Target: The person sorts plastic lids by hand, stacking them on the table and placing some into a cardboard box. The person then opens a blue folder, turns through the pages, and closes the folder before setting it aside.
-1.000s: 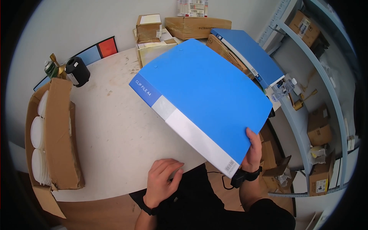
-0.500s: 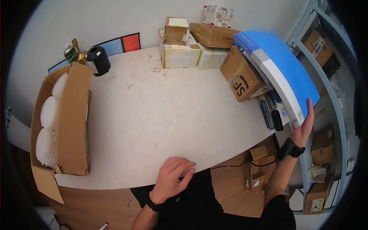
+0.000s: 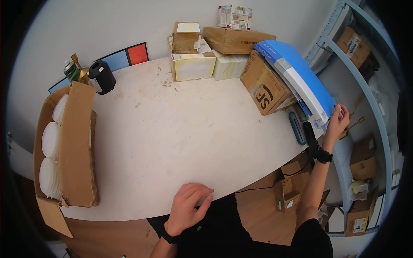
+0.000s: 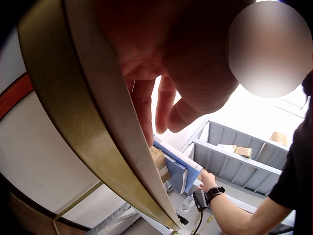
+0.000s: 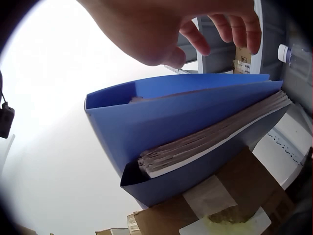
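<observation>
Two blue binders (image 3: 303,71) lie stacked and tilted on a brown carton (image 3: 263,84) at the table's right side. Just off the upper binder's near end is the right hand (image 3: 337,121), its fingers loosely bent. In the right wrist view, this hand (image 5: 166,29) hovers beside the upper binder (image 5: 186,115) with a gap between them, holding nothing. Papers (image 5: 210,139) show inside the lower binder. The left hand (image 3: 187,206) rests at the table's front edge, fingers relaxed and holding nothing; the left wrist view shows it (image 4: 181,63) close up.
An open carton of white round lids (image 3: 77,146) stands at the left, near a black cylinder (image 3: 102,77). More boxes (image 3: 193,66) line the back. A teal object (image 3: 297,128) and a black one lie by the right edge, beside a metal shelf (image 3: 365,81).
The right hand has carried the blue binder right, laid it on the other binder and released it. The left hand has stayed at the table edge. The head view has shifted.
</observation>
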A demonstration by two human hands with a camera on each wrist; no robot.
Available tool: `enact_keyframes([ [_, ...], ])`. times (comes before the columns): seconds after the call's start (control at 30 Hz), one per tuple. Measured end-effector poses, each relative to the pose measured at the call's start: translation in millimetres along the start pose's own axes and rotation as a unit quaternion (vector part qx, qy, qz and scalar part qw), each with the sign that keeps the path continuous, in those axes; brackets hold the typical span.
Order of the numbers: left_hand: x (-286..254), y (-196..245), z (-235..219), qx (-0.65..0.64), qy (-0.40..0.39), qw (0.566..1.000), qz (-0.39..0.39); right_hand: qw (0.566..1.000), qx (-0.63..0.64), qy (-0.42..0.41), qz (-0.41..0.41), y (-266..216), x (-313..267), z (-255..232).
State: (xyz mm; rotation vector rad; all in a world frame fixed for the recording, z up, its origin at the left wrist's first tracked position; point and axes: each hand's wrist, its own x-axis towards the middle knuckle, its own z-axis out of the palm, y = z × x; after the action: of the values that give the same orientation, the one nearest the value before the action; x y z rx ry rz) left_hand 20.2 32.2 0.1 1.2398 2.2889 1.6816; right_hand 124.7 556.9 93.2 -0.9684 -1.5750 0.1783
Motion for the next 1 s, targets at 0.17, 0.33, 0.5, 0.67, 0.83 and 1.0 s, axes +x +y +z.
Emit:
enact_keyframes([
  [0.17,1.2,1.1,0.8,0.003,-0.003,1.0,0.002,0.972,0.172,-0.093,-0.131,-49.1,-23.1,-21.7],
  [0.33,-0.4,0.6,0.7,-0.002,0.01,1.0,-0.001,0.949,0.191,-0.202,-0.149,-55.0,-33.4,-11.1],
  [0.5,0.6,2.2,-0.4,0.003,0.01,1.0,0.003,0.923,0.162,-0.255,-0.241,-61.2,-46.2,-11.8],
  [0.67,0.2,0.6,1.8,0.014,0.004,1.0,0.01,0.933,0.131,-0.237,-0.237,-66.3,-53.3,-10.9],
  [0.83,-0.4,0.6,1.4,0.01,0.007,1.0,0.01,0.939,0.125,-0.226,-0.226,-68.5,-52.0,-1.7],
  [1.0,-0.7,1.3,0.7,0.011,0.011,1.0,0.012,0.941,0.134,-0.22,-0.22,-68.9,-50.7,14.3],
])
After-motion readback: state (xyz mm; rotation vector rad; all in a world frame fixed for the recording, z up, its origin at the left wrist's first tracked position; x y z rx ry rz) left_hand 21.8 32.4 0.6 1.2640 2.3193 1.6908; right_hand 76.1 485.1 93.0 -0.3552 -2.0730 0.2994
